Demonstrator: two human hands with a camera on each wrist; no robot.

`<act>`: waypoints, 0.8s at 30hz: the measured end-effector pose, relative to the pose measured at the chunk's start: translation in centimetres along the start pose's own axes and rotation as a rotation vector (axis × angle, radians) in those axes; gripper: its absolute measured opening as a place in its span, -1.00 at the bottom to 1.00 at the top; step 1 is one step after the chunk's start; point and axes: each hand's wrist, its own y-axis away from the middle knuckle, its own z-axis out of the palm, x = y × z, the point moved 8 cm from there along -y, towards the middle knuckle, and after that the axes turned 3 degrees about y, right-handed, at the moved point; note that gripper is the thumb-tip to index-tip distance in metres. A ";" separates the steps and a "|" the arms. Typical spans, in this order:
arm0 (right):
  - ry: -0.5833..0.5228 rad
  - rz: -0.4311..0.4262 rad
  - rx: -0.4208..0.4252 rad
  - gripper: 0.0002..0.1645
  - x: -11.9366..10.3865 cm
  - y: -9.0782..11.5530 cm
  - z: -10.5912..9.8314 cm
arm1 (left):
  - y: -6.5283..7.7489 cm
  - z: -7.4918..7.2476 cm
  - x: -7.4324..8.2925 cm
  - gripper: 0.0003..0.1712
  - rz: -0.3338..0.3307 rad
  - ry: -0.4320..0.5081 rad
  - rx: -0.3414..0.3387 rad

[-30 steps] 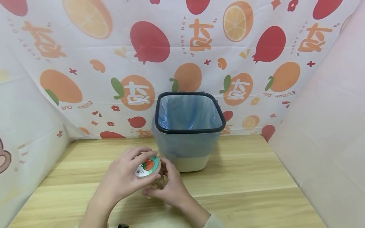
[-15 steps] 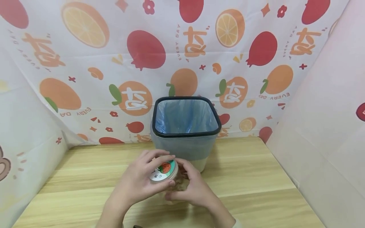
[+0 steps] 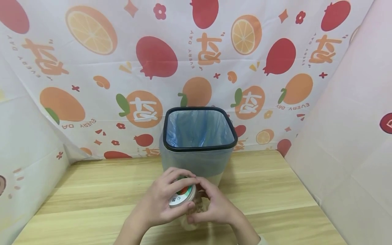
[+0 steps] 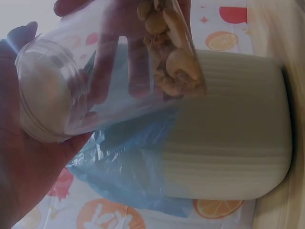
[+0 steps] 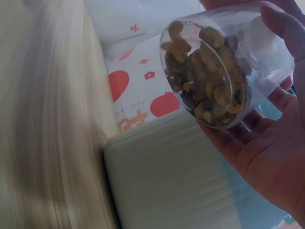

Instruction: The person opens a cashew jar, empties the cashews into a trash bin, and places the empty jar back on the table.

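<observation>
In the head view, a clear plastic jar point(image 3: 198, 205) is held tilted between both hands, in front of the bin. My left hand point(image 3: 160, 200) grips its round lid point(image 3: 179, 200), white and green with a red-orange picture; the fingers cover part of it. Lower down, my right hand point(image 3: 218, 207) holds the jar's body, thumb on the near side. Cashews and other nuts point(image 5: 209, 76) lie at the bottom of the jar in the right wrist view. The left wrist view has the lid end point(image 4: 45, 90) against the left palm.
Close behind the hands stands a pale bin point(image 3: 196, 163) with a black rim point(image 3: 200, 148) and a blue plastic bag point(image 3: 199, 129) lining it. It rests on a wooden table point(image 3: 122, 190). A fruit-print cloth point(image 3: 110, 68) hangs behind, and pale cloth walls flank both sides.
Both hands and the jar have shifted right and slightly down in the head view, nearer the bin's front. The left fingers now cover more of the lid. The view itself has shifted a little.
</observation>
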 end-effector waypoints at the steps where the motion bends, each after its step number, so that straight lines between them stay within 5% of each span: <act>1: 0.004 -0.008 -0.004 0.00 0.0 0.0 0.1 | 0.1 -0.1 0.0 -0.49 -0.001 -0.002 0.008; 6: -0.025 -0.042 -0.030 0.05 -0.3 -0.1 0.9 | 0.2 -0.2 0.2 -0.54 -0.014 -0.003 0.033; 12: -0.237 -0.115 -0.082 0.12 -0.9 -0.3 2.2 | 0.0 -0.1 0.6 -0.54 -0.010 0.019 0.029; 17: -0.205 -0.141 -0.035 0.03 -1.0 -0.3 1.9 | -0.3 -0.2 1.2 -0.52 0.044 0.071 0.009; 24: -0.305 -0.166 -0.112 -0.07 -1.0 -0.3 2.5 | -0.6 -0.3 1.8 -0.59 0.115 0.107 0.029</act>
